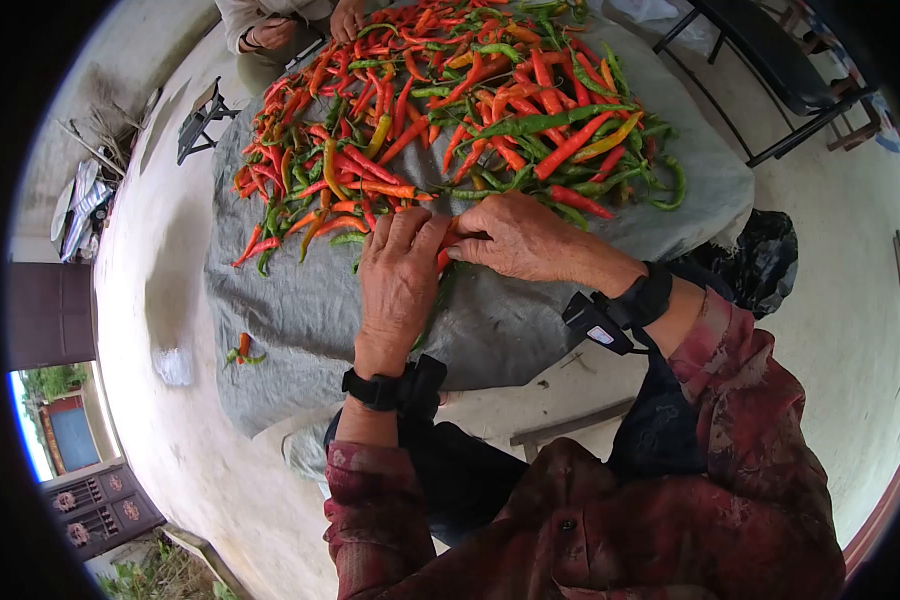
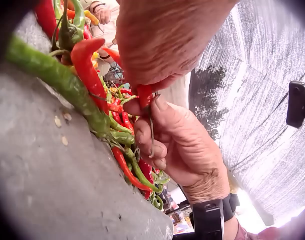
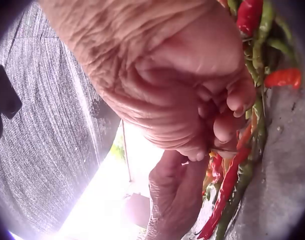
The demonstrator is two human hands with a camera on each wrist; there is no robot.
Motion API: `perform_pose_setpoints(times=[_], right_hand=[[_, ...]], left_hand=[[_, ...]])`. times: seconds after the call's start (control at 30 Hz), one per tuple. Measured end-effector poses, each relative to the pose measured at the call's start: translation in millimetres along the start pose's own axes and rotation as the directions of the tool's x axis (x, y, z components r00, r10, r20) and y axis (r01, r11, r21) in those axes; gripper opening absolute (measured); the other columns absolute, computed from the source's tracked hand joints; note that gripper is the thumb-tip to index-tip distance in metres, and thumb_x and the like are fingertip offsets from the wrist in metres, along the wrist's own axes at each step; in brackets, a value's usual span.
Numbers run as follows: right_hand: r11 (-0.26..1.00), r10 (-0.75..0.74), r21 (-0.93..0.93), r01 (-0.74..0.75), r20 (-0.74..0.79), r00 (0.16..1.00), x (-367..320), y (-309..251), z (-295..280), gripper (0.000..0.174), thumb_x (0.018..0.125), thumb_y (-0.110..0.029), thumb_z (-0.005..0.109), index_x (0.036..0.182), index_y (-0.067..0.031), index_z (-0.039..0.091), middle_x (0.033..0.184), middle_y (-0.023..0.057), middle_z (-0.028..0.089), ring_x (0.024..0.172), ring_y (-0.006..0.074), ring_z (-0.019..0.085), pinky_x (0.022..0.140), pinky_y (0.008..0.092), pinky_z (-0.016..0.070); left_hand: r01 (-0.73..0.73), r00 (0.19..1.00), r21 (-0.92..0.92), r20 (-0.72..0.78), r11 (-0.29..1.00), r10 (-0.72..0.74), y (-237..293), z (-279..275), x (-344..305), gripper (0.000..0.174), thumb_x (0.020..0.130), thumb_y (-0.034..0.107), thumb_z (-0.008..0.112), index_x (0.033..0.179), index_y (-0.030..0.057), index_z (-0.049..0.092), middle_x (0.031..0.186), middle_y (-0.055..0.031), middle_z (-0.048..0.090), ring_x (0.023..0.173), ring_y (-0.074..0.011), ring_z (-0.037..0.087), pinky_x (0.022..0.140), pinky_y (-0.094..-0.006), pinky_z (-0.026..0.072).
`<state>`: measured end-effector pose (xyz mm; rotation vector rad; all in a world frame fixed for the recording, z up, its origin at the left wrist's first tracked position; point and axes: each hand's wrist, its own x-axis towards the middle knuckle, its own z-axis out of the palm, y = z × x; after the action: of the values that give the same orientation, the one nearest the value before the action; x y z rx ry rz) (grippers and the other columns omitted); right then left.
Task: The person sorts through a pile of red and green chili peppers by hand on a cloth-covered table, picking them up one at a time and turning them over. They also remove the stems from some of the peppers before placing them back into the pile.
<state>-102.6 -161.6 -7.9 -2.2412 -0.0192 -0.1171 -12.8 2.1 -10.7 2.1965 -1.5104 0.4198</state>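
Observation:
My left hand [image 1: 400, 270] and right hand [image 1: 520, 240] meet at the near edge of a heap of chili peppers [image 1: 450, 110]. Between them is a red chili pepper [image 2: 145, 95], mostly hidden by fingers. Its thin green stem hangs beside the right thumb in the left wrist view. The right hand [image 2: 187, 145] pinches the stem end between thumb and fingers. Curled over the pepper's body is the left hand [image 2: 167, 40]. Just below the hands, a long green pepper [image 2: 57, 82] lies on the grey sheet [image 1: 290, 310].
Another person's hands [image 1: 310, 28] are at the heap's far side. A small broken pepper [image 1: 243, 348] lies at the sheet's left. Beyond the sheet stand a black chair [image 1: 770, 55], a small stool [image 1: 205, 122] and a black plastic bag [image 1: 760, 260].

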Motion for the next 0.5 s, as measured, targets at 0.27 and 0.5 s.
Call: perform_pose_setpoints(times=[0.27, 0.5], right_hand=[[0.994, -0.110, -0.007, 0.111, 0.083, 0.990, 2.1, 13.8, -6.2, 0.026, 0.089, -0.024, 0.060, 0.096, 0.0004, 0.063, 0.075, 0.0152, 0.061, 0.067, 0.0322, 0.058, 0.064, 0.0416, 0.0457], [0.363, 0.079, 0.930, 0.061, -0.096, 0.992, 0.7, 22.6, -57.1, 0.035, 0.096, -0.036, 0.056, 0.104, -0.0027, 0.063, 0.076, 0.0003, 0.059, 0.062, 0.0072, 0.051, 0.055, 0.0233, 0.0427]], left_hand=[[0.098, 0.994, 0.184, 0.023, 0.978, -0.104, -35.4, -20.6, -10.6, 0.022, 0.076, 0.006, 0.066, 0.099, 0.0057, 0.065, 0.099, -0.0085, 0.061, 0.092, -0.0293, 0.057, 0.079, -0.0398, 0.0467], [0.467, 0.883, -0.292, 0.091, 0.835, -0.461, -34.4, -25.2, -16.1, 0.012, 0.084, 0.012, 0.065, 0.094, 0.0044, 0.064, 0.092, -0.0109, 0.063, 0.089, -0.0318, 0.059, 0.074, -0.0423, 0.0470]])
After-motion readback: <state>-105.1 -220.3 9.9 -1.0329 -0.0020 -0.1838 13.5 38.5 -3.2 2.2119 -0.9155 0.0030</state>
